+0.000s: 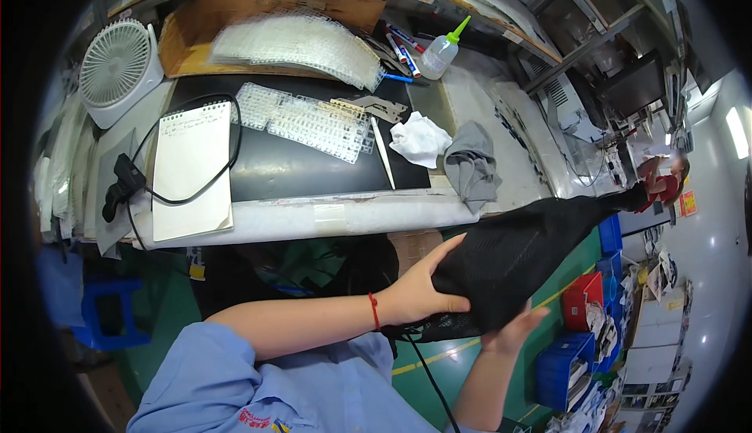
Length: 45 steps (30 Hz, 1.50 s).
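Observation:
A raised leg in black trousers (525, 249) stretches from the middle toward the upper right, tapering to what looks like red footwear (664, 185). My left hand (427, 288) grips its near, broad end, thumb apart from the fingers, a red cord on the wrist. Lower right, my right hand (513, 330) rests against the underside with its fingers stretched out. Part of that palm is hidden behind the black cloth. Close to the leg, a grey cloth (472, 168) and a crumpled white cloth (421, 139) lie on the bench.
On the bench are white keyboard-like grids (305, 120), a white pen-like tool (383, 153), a notepad (193, 171) with a black cable, a green-tipped bottle (444, 51), markers (403, 53) and a white fan (119, 69). A blue stool (113, 312) and red (581, 301) and blue bins (565, 366) stand below.

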Available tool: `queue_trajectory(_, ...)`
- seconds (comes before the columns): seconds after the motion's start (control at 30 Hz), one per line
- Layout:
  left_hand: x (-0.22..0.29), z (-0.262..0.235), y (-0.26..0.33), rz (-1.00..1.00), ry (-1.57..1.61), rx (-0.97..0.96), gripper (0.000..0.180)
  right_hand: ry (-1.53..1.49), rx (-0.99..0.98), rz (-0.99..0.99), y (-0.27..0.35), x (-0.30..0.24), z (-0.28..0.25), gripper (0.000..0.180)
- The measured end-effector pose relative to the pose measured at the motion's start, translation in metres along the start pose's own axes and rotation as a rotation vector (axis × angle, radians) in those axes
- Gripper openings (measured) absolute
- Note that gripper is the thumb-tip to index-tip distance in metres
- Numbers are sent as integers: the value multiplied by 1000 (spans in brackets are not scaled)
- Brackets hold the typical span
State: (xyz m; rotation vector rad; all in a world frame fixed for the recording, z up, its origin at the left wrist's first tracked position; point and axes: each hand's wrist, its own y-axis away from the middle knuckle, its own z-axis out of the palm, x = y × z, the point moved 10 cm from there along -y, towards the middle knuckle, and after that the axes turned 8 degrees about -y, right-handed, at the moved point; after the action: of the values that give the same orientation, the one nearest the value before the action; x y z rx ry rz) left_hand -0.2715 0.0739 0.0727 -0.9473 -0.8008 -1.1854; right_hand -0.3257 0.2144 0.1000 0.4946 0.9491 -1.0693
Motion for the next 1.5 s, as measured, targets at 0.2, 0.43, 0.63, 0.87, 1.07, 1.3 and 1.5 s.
queue_trajectory(0.2, -4, 5, 22, -35, -173, 63, 108, -9, 101, 26, 16, 26, -23, 73)
queue_trajectory(0.43, -33, 21, 23, -393, 1008, -253, 78, -274, 188, 92, 41, 37, -32, 68)
queue_trajectory(0.63, -76, 19, 36, -597, 812, -213, 59, 0, 297, 19, 45, 20, 15, 53)
queue_trajectory(0.87, -79, 20, 35, -517, 869, -174, 50, -4, 350, -4, 46, 15, 33, 45)
queue_trajectory(1.07, -94, 20, 42, -635, 1032, -132, 48, -120, 387, 90, 45, 18, 29, 42)
queue_trajectory(1.3, -114, 22, 51, -743, 1203, -154, 41, 249, 168, -26, 39, 3, 30, 41)
queue_trajectory(1.5, -132, 24, 54, -722, 1127, -138, 46, 102, 151, 2, 50, 36, -3, 68)
